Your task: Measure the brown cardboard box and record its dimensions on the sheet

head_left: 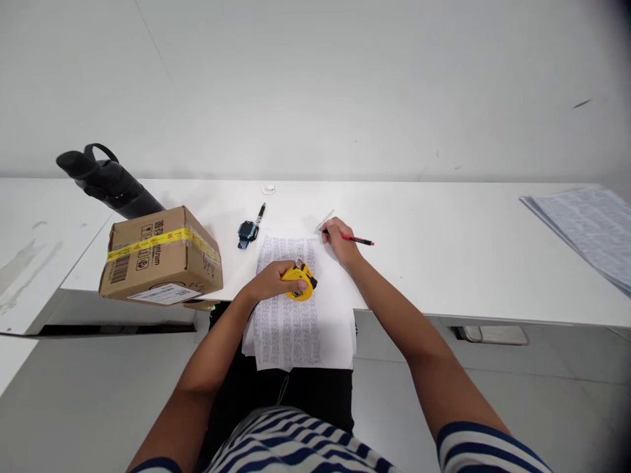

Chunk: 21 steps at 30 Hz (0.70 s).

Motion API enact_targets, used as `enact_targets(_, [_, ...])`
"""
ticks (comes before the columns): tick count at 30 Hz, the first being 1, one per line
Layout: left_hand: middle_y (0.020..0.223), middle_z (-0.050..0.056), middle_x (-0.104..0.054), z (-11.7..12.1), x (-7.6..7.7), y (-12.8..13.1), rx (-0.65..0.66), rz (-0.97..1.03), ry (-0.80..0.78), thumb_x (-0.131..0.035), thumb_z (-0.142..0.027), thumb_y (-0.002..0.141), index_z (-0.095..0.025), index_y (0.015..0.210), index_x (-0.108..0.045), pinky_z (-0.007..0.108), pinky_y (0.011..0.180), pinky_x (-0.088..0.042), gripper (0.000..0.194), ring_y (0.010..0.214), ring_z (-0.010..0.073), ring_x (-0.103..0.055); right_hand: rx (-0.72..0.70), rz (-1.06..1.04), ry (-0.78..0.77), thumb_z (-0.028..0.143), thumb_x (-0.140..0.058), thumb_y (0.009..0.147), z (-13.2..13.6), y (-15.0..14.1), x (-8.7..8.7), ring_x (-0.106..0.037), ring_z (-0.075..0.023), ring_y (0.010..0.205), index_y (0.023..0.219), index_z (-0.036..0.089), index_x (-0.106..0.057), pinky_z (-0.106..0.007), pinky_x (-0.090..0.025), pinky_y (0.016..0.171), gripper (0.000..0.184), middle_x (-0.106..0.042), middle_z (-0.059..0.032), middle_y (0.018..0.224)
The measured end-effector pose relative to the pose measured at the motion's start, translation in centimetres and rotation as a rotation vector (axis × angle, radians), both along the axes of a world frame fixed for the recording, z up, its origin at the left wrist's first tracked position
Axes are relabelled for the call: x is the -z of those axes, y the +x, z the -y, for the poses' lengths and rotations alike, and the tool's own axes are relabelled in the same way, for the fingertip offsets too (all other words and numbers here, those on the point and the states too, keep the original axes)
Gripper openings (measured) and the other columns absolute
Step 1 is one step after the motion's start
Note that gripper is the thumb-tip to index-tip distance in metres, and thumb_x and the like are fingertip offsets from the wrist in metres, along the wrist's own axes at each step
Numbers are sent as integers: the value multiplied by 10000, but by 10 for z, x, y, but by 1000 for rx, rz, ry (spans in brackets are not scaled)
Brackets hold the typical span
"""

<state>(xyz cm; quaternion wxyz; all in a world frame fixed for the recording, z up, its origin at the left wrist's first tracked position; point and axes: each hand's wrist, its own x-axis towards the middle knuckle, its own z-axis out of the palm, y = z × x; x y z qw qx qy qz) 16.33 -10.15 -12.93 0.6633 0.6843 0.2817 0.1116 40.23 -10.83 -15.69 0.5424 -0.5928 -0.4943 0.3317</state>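
My left fingers [280, 268] clasped a yellow tape measure [305, 276] above printed sheets [288, 335] overhanging the near edge of the white table [444, 249], thumb flat across its side, forearm angled up from the lower left. My right fingers [336, 225] pinched a red-and-black pen [359, 240] beside the sheets' far edge, the hand bent inward, forearm slanting from the lower right.

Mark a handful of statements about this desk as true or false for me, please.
1. The left hand holds a yellow tape measure. True.
2. The right hand holds scissors. False: the right hand holds a pen.
3. Yellow tape runs across the cardboard box. True.
4. The black bottle is between the hands. False: it is behind the box.
5. Printed sheets extend past the desk's near edge. True.
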Motion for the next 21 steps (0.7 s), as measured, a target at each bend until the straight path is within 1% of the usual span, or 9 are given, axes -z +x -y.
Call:
enact_targets(3, [806, 16, -627, 0, 2, 1, 6, -6, 6, -784, -505, 740, -141, 886, -643, 254, 643, -461, 417, 709, 132, -587, 67, 50, -24, 654, -486, 911, 0, 1, -3, -498, -151, 601, 697, 219, -608, -306, -417, 651, 500, -509, 20, 575])
enact_targets(8, [779, 3, -599, -2, 2, 1, 9, 29, 11, -773, -503, 751, -141, 861, -624, 253, 629, -440, 406, 685, 119, -559, 98, 163, -55, 578, -587, 845, 1, -2, -6, -533, -168, 656, 582, 219, -547, -316, -430, 665, 447, -572, 0, 613])
enact_targets(12, [769, -6, -588, -1, -2, 2, 5, 21, 14, -778, -498, 739, -147, 834, -618, 247, 617, -425, 398, 680, 116, -548, 69, 200, -71, 562, -584, 826, 1, -2, -3, -527, -172, 649, 562, 229, -521, -314, -434, 644, 429, -552, 5, 583])
enact_targets(17, [820, 6, -612, 2, -7, 3, -8, 29, -5, -781, -492, 736, -146, 865, -631, 253, 649, -452, 399, 716, 120, -565, 80, 235, -61, 590, -583, 827, 2, -3, -1, -533, -185, 671, 583, 243, -492, -319, -438, 635, 433, -520, 9, 568])
enact_targets(21, [817, 6, -614, 1, -7, 3, -12, 28, 9, -778, -498, 735, -146, 860, -632, 257, 648, -454, 401, 714, 123, -567, 79, 229, -57, 568, -584, 834, 3, -4, -2, -539, -188, 679, 581, 243, -481, -323, -439, 640, 425, -526, 4, 574])
